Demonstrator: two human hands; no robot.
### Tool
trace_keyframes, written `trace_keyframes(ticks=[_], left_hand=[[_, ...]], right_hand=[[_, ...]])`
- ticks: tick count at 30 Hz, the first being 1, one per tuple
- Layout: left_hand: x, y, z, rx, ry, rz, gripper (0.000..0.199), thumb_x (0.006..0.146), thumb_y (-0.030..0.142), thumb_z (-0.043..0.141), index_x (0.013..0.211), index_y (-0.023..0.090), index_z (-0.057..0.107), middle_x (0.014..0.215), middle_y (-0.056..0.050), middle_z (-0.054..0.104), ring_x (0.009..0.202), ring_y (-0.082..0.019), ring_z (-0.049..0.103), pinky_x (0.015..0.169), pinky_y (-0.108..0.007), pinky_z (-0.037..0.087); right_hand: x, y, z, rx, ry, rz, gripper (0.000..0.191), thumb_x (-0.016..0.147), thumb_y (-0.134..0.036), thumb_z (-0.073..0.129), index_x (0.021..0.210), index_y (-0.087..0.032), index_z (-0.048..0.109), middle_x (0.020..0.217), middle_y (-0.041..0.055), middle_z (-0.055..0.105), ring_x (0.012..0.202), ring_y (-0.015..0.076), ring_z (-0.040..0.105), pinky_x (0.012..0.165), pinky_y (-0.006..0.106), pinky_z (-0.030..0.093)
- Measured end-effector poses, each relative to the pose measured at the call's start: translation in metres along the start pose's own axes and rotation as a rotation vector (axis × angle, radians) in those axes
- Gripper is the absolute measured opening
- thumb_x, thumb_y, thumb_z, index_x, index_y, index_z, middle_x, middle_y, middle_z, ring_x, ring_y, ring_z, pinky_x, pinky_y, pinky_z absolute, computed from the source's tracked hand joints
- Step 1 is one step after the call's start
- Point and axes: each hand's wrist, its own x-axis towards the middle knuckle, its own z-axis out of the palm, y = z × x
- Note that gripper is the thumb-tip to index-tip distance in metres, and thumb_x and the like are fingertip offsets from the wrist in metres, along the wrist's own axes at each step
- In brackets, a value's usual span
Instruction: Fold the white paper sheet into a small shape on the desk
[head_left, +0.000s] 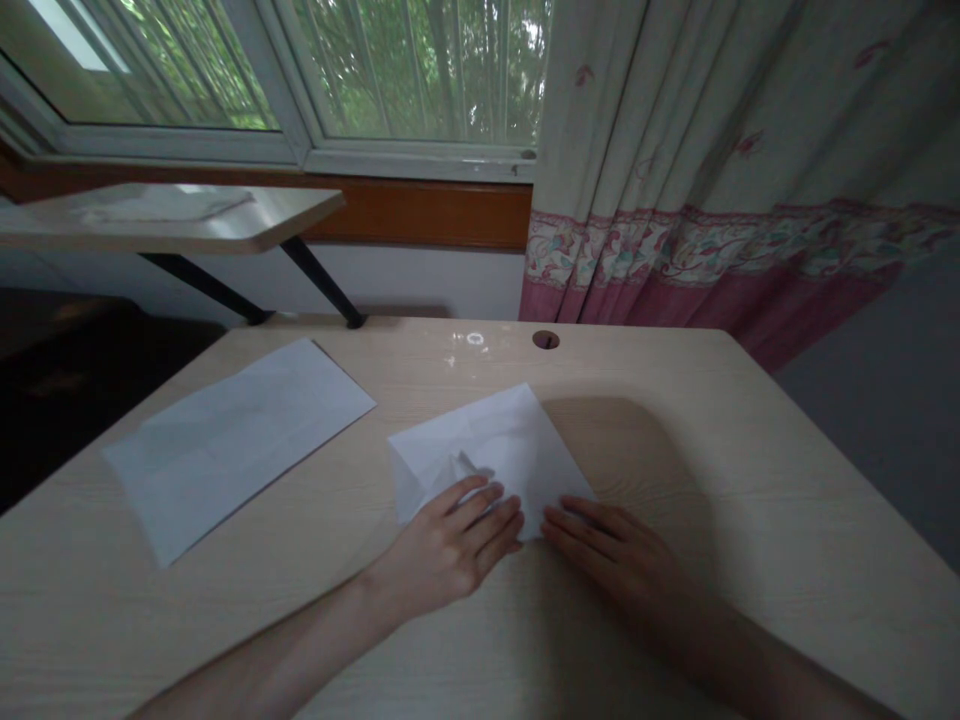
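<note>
Two hands press a folded white paper (525,440) flat at mid-desk (787,480), left hand (457,545) with fingers slightly spread, right hand (622,550) with fingers together; bare desk lies rightward; the left fingers partly hide its fold.

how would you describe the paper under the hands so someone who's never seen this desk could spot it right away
On the pale desk, below the window, look right of the larger white stack. The paper is a smaller white sheet, partly folded, with the left hand and right hand on it.
</note>
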Motion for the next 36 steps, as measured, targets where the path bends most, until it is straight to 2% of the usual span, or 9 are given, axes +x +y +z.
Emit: trace_keyframes(ticks=[4, 12, 19, 25, 29, 31, 34, 36], left_hand=[[0.000, 0.000, 0.001, -0.007, 0.000, -0.009, 0.021, 0.098, 0.027, 0.054, 0.113, 0.017, 0.065, 0.115, -0.004, 0.069, 0.109, -0.020, 0.061, 0.102, -0.040, 0.044], [0.000, 0.001, 0.002, -0.011, -0.004, -0.017, 0.021, 0.098, 0.027, 0.055, 0.112, 0.016, 0.066, 0.113, -0.002, 0.070, 0.108, -0.021, 0.062, 0.102, -0.040, 0.045], [0.002, 0.000, 0.002, -0.011, -0.029, -0.017, 0.022, 0.098, 0.026, 0.053, 0.116, 0.017, 0.064, 0.115, -0.002, 0.069, 0.108, -0.020, 0.061, 0.103, -0.041, 0.044], [0.004, 0.001, 0.002, -0.047, -0.055, -0.015, 0.023, 0.098, 0.024, 0.053, 0.114, 0.013, 0.064, 0.118, -0.003, 0.066, 0.111, -0.021, 0.058, 0.106, -0.041, 0.040], [0.005, 0.002, 0.002, -0.050, -0.082, 0.007, 0.021, 0.099, 0.021, 0.051, 0.114, 0.013, 0.064, 0.119, -0.004, 0.066, 0.112, -0.020, 0.057, 0.108, -0.041, 0.038], [0.006, 0.002, 0.002, -0.048, -0.085, 0.016, 0.021, 0.099, 0.020, 0.050, 0.114, 0.013, 0.064, 0.119, -0.004, 0.066, 0.113, -0.020, 0.057, 0.108, -0.041, 0.038], [0.006, 0.002, 0.002, -0.041, -0.082, 0.023, 0.022, 0.099, 0.020, 0.049, 0.113, 0.011, 0.063, 0.118, -0.005, 0.066, 0.113, -0.021, 0.057, 0.107, -0.041, 0.038], [0.006, 0.003, 0.002, -0.035, -0.092, 0.023, 0.021, 0.099, 0.018, 0.049, 0.113, 0.011, 0.063, 0.118, -0.006, 0.065, 0.113, -0.021, 0.057, 0.107, -0.041, 0.038]], right_hand=[[-0.002, -0.002, 0.003, -0.007, -0.007, 0.019, 0.043, 0.093, -0.004, 0.039, 0.132, -0.018, 0.054, 0.129, 0.0087, 0.062, 0.122, 0.0226, 0.054, 0.094, 0.041, 0.052], [-0.001, 0.001, 0.000, -0.007, 0.022, -0.017, 0.039, 0.094, -0.007, 0.041, 0.130, -0.017, 0.055, 0.124, 0.0094, 0.065, 0.118, 0.0227, 0.057, 0.091, 0.039, 0.053], [0.002, 0.000, -0.005, -0.020, 0.024, -0.036, 0.040, 0.096, -0.007, 0.033, 0.128, -0.013, 0.056, 0.125, 0.0085, 0.065, 0.116, 0.0242, 0.058, 0.087, 0.041, 0.055], [0.003, 0.002, -0.008, 0.021, 0.008, -0.021, 0.042, 0.093, -0.006, 0.041, 0.131, -0.016, 0.054, 0.125, 0.0089, 0.065, 0.118, 0.0222, 0.057, 0.091, 0.039, 0.054], [-0.001, 0.013, -0.021, 0.129, -0.012, 0.009, 0.045, 0.092, -0.005, 0.044, 0.134, -0.017, 0.051, 0.131, 0.0084, 0.061, 0.124, 0.0181, 0.053, 0.099, 0.036, 0.049], [-0.004, 0.016, -0.032, 0.109, 0.042, 0.055, 0.043, 0.093, -0.005, 0.042, 0.133, -0.018, 0.053, 0.130, 0.0077, 0.061, 0.123, 0.0183, 0.053, 0.099, 0.037, 0.049], [-0.008, 0.007, -0.047, 0.048, 0.013, 0.067, 0.046, 0.092, -0.004, 0.039, 0.133, -0.019, 0.054, 0.128, 0.0057, 0.063, 0.117, 0.0172, 0.057, 0.097, 0.033, 0.050], [-0.007, -0.007, -0.049, -0.015, 0.007, 0.057, 0.045, 0.093, -0.006, 0.036, 0.131, -0.020, 0.056, 0.128, 0.0031, 0.063, 0.117, 0.0167, 0.057, 0.096, 0.031, 0.049]])
